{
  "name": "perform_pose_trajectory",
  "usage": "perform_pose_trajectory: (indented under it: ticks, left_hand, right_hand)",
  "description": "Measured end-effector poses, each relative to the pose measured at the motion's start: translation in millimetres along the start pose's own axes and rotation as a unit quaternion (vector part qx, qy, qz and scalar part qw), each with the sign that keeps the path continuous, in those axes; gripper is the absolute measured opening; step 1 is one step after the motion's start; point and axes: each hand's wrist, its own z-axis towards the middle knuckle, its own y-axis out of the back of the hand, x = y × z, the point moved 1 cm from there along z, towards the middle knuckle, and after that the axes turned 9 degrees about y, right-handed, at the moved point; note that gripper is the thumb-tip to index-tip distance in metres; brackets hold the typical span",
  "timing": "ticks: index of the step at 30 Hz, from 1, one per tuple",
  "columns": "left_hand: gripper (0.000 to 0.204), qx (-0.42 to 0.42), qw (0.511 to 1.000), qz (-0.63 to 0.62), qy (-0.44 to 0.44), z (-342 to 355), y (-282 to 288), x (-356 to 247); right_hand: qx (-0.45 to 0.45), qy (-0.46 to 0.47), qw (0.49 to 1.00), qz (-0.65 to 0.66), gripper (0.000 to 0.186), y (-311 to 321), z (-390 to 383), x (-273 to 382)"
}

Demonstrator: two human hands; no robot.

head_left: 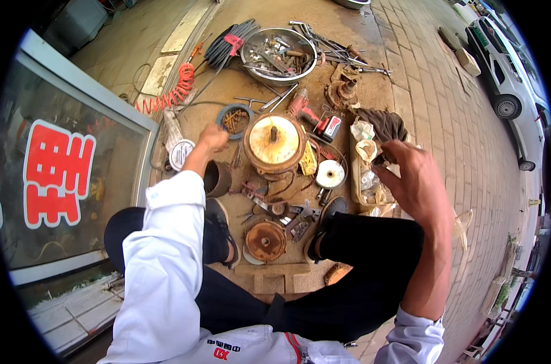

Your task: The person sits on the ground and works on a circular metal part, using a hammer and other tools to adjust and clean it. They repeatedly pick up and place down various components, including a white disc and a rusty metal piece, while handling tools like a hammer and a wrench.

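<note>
My left hand [213, 139] is at the near-left edge of a small round blue-grey dish [248, 129] with rusty screws in it. Its fingers are drawn together; whatever they may hold is hidden. Over a box of crumpled plastic bags [366, 151] hovers my right hand [413, 182], thumb and fingers bent but apart, with nothing visible between them. Between my arms stands a round motor or pump body [275, 141] with a worn cream top and a dark central shaft. Closer to me lies a rusty round cover [265, 241] with a centre hole.
A metal basin [278, 56] of loose parts stands far off, beside wrenches [339, 48] and a black hose coil [231, 43]. A red cordless drill [305, 109], a white wire spool [330, 174] and a rusty cylinder [217, 178] surround the motor. A glass door [75, 170] borders the left.
</note>
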Motion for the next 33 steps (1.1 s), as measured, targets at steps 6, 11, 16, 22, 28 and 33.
perform_pose_trajectory:
  ticks: [6, 11, 16, 22, 28, 33]
  left_hand:
    - [0.038, -0.052, 0.980, 0.193, 0.021, 80.4, -90.1, 52.7]
    - [0.037, -0.121, 0.975, 0.179, 0.044, 162.1, -129.4, 182.6]
    - [0.037, -0.151, 0.960, 0.233, 0.044, 159.7, -158.2, 189.0]
    - [0.042, -0.082, 0.973, 0.211, 0.030, 147.4, -170.5, 153.1]
    - [0.042, -0.065, 0.991, -0.046, -0.112, 145.3, -154.7, 136.5]
    - [0.031, 0.085, 0.961, -0.261, -0.035, 91.9, -119.2, 92.5]
  right_hand:
    - [0.078, -0.061, 0.992, -0.076, 0.036, 1.2, 17.0, 0.1]
    - [0.102, -0.025, 0.992, -0.073, 0.044, -14.1, 40.3, 1.8]
    - [0.135, -0.038, 0.989, -0.054, 0.046, -18.5, 50.4, 3.0]
    - [0.144, -0.034, 0.986, -0.073, 0.047, -21.4, 49.2, 3.0]
    - [0.148, 0.017, 0.986, -0.079, 0.044, -24.3, 55.3, 8.9]
    - [0.144, 0.034, 0.987, -0.068, 0.039, -20.5, 52.8, 19.2]
